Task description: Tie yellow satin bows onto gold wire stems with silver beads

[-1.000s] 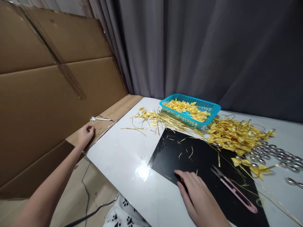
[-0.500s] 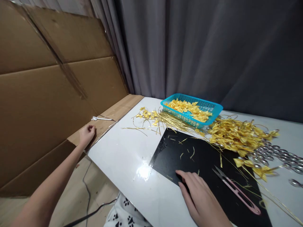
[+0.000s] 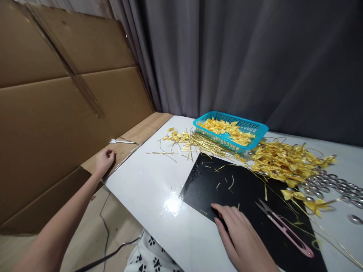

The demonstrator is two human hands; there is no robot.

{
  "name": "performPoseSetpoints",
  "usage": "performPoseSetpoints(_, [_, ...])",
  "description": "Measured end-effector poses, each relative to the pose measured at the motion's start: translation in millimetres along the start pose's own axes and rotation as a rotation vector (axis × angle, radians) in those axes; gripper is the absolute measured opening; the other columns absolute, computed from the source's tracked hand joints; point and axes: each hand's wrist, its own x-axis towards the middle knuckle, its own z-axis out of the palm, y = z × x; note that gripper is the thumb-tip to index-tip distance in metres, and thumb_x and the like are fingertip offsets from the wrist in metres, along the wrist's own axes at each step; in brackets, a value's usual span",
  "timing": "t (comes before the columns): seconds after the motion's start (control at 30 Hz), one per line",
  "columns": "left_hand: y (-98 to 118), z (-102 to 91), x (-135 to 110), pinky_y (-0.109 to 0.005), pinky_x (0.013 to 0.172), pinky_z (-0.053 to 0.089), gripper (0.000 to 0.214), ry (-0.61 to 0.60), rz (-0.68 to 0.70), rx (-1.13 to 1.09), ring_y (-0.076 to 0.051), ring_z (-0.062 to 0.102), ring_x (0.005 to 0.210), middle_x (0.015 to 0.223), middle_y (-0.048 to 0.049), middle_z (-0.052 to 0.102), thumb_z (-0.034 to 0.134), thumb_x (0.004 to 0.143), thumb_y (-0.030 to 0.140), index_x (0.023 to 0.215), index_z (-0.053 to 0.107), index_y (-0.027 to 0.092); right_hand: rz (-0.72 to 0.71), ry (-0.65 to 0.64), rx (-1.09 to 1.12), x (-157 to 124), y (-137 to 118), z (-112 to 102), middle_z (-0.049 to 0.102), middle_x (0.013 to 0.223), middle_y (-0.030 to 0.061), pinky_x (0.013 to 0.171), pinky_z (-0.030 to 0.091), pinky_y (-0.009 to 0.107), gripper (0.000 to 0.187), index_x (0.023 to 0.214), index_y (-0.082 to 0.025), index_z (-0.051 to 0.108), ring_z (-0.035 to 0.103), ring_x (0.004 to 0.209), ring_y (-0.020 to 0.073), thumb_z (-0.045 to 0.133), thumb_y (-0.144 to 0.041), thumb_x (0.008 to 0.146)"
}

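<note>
My left hand reaches out to the left and rests on a brown cardboard flap, its fingers curled in; what they hold, if anything, is hidden. A small white tie lies on the flap just beyond it. My right hand lies flat, fingers stretched, on the near edge of a black mat on the white table. Pink thread snips lie on the mat to its right.
A teal basket of yellow bows stands at the back. Gold wires and a heap of yellow ribbon bows lie beside it, with silver rings at the right. Big cardboard sheets lean at the left; a cable runs on the floor.
Both hands stay where they were. Only the view has drifted slightly.
</note>
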Motion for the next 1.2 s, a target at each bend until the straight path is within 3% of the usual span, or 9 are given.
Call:
performPoseSetpoints(0.87, [11.7, -12.8, -8.7, -0.042, 0.082, 0.051, 0.03, -0.149, -0.118, 0.165, -0.022, 0.059, 0.098, 0.115, -0.0088, 0.058, 0.054, 0.088, 0.032, 0.114, 0.056, 0.016, 0.118, -0.079, 0.075, -1.5, -1.2, -5.0, 0.063, 0.081, 0.006, 0.066, 0.05, 0.034, 0.025, 0.104, -0.015, 0.054, 0.06, 0.073, 0.0195, 0.036, -0.009, 0.088])
performPoseSetpoints(1.2, [8.0, -12.9, -10.6, -0.042, 0.082, 0.051, 0.031, -0.142, -0.123, 0.189, -0.022, 0.059, 0.099, 0.115, -0.009, 0.058, 0.055, 0.088, 0.032, 0.115, 0.055, 0.016, 0.111, -0.065, 0.075, -3.6, -3.4, -4.1, 0.063, 0.082, 0.0064, 0.066, 0.05, 0.034, 0.026, 0.104, -0.014, 0.055, 0.06, 0.074, 0.0195, 0.037, -0.008, 0.087])
